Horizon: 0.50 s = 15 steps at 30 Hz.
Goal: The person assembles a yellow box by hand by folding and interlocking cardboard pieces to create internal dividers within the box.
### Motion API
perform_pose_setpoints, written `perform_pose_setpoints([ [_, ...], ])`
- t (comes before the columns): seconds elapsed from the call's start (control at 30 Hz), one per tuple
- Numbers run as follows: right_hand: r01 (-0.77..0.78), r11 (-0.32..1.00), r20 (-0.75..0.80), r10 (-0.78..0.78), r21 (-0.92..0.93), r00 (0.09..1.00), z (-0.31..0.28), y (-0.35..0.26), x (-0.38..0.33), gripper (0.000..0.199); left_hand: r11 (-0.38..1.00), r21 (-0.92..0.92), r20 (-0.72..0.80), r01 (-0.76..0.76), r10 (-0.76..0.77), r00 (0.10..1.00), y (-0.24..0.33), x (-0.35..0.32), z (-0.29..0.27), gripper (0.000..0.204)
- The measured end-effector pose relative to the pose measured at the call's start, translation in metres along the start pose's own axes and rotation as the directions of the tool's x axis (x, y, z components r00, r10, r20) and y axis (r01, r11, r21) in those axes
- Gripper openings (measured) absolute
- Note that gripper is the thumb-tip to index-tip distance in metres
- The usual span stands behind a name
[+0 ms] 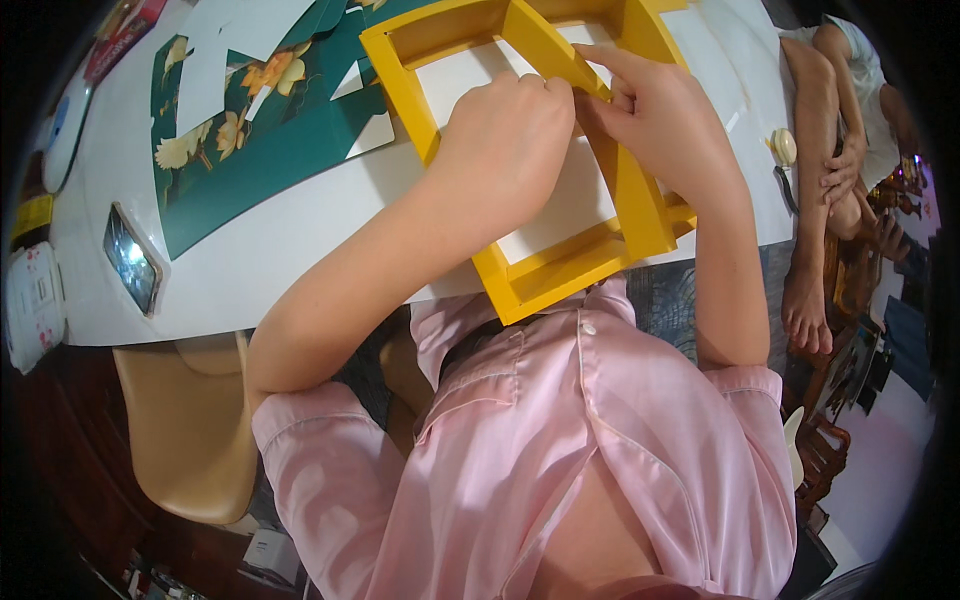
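- We have a yellow frame (560,284) with shallow walls on the white surface (230,305), a little right of centre and close to our body; its near corner reaches past the near edge.
- Our left hand (513,145) is curled into a loose fist over the slanting bar (638,205) inside the frame. Its fingertips are hidden, so we cannot tell whether it grips anything.
- Our right hand (660,112) lies at that bar's right side, index finger stretched out, thumb apart from it, other fingers bent under. We cannot tell how firmly it clasps.
- We judge the frame light for its size and stiff along each wall, though its corners may flex if twisted. The painted faces look smooth, perhaps slightly slippery; the material is unclear to us.
- We would take hold of opposite outer walls near the corners, thumbs outside and fingers inside, and spare the thin bar any hard pull.
- The left wall and the bar both run from far left to near right. We read the left bay's long axis that way too; the frame's far right part leaves our view.
- Left of it we see a green floral sheet (235,190) and a phone (133,262).
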State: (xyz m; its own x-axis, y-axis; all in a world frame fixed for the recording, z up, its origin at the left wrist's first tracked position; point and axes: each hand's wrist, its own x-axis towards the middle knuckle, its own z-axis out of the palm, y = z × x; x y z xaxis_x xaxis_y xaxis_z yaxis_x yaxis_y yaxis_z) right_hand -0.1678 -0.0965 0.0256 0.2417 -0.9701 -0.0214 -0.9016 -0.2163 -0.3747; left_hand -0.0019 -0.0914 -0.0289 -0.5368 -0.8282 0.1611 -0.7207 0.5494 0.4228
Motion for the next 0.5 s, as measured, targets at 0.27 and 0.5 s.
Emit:
perform_pose_setpoints([
  [0.27,0.081,0.95,-0.043,-0.071,0.3,0.997,0.016,0.027,-0.016,0.045,0.991,-0.133,0.008,0.017,-0.016,1.0,-0.005,0.003,-0.003,0.021],
  [0.5,-0.116,0.974,0.007,0.117,0.192,0.993,-0.008,0.004,-0.043,0.021,0.994,-0.083,0.065,0.066,-0.061,0.996,-0.003,0.004,-0.004,0.021],
])
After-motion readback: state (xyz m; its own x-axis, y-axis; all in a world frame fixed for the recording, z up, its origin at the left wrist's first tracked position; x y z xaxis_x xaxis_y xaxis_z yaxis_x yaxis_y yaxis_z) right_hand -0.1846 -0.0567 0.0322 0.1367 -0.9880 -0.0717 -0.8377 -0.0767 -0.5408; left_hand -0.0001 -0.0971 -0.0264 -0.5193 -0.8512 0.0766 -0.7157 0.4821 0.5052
